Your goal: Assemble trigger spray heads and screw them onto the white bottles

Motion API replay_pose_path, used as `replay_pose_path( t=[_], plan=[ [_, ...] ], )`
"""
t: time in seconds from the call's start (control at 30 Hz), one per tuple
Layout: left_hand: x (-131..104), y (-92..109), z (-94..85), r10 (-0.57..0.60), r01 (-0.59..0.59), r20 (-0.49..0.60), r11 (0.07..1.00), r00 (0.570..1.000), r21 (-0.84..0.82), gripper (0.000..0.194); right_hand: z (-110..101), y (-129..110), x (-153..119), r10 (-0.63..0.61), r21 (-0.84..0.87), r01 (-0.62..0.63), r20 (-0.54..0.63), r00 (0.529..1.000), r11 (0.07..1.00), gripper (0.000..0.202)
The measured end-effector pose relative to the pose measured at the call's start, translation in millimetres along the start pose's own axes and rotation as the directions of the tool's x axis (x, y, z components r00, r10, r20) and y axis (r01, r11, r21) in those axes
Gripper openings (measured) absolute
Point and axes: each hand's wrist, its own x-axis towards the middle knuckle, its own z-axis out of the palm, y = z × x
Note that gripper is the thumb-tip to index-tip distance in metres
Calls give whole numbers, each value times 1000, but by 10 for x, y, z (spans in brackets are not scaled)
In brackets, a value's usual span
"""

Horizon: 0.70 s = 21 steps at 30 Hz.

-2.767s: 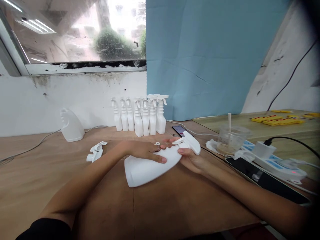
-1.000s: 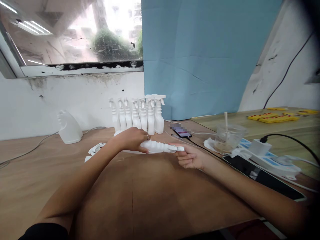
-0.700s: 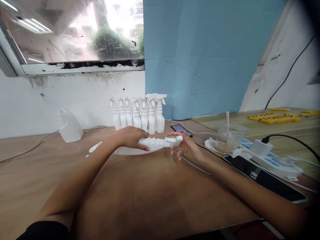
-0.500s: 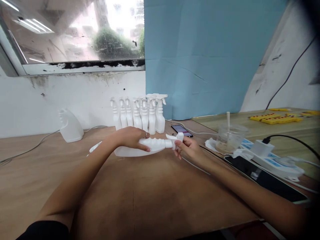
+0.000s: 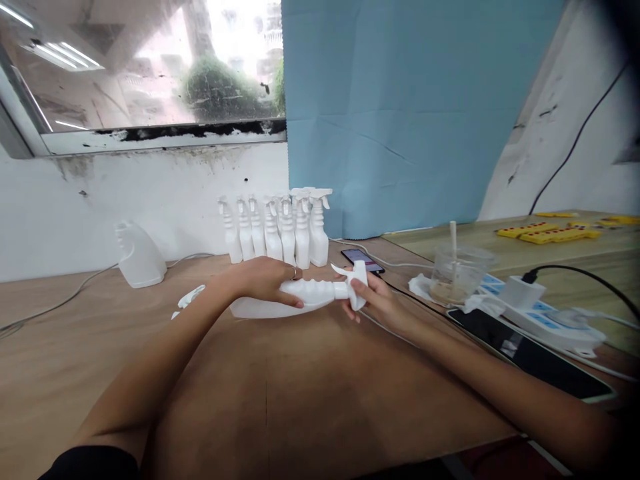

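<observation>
A white spray bottle (image 5: 313, 293) lies on its side just over the brown table, its neck pointing right. Wrapped over its body from above is my left hand (image 5: 267, 280), with a ring on one finger. My right hand (image 5: 373, 297) grips the white trigger sprayer head (image 5: 357, 283) seated at the bottle's neck; the trigger points up and to the left. Behind my left hand, several white spray bottles (image 5: 303, 237) stand upright in a group with sprayer heads on. Partly hidden by my left forearm, white sprayer parts (image 5: 191, 295) lie on the table.
A white bottle without a sprayer head (image 5: 141, 257) stands at the left by the wall. On the right are a phone (image 5: 363, 260), a clear plastic cup with a straw (image 5: 455, 277), a power strip (image 5: 565, 327) with cables, a dark tablet-like device (image 5: 530, 357) and yellow pieces (image 5: 550, 233).
The sprayer head has turned in my right hand, so its trigger shows more clearly. My left hand stays on the bottle. The whole view has shifted slightly.
</observation>
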Motion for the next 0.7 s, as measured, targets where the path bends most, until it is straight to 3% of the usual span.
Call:
replay_pose_path(
  t=[0.13,0.3,0.7],
  plan=[
    [4,14,12,4,-2,22,996,1000,-84,67,55,-70,-48,-8,128,-11,149,989,992,69],
    [15,44,27,27,-24,33,996,999,-91,65,79,-68,-66,-38,188,4,179,983,982,80],
    [22,129,61,61,-54,59,992,996,-111,62,82,-28,-70,-40,211,-4,203,978,977,56]
  ],
)
